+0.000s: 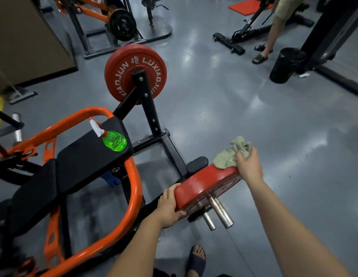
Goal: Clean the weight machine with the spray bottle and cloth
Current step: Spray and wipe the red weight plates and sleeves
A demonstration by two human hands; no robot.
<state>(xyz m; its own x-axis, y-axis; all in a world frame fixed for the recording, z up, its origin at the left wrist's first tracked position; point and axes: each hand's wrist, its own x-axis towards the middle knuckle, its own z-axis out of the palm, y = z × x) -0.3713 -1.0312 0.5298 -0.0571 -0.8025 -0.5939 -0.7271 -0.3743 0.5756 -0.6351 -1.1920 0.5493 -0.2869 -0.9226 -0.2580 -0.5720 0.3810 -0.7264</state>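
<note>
A person's right hand [249,166], fingers curled around a crumpled olive-green cloth [227,157], presses it onto the top rim of a red round weight plate [206,182] loaded on the orange-framed weight machine [134,186]. The left hand [170,206] grips the plate's near edge at seven o'clock, fingers wrapped over the rim. A green plastic spray bottle [114,140] with a white nozzle lies on the black padded seat [84,156] at ten o'clock, well apart from both hands.

soft cloth [232,153], glossy plate [206,183], chrome pegs [221,211]
</note>
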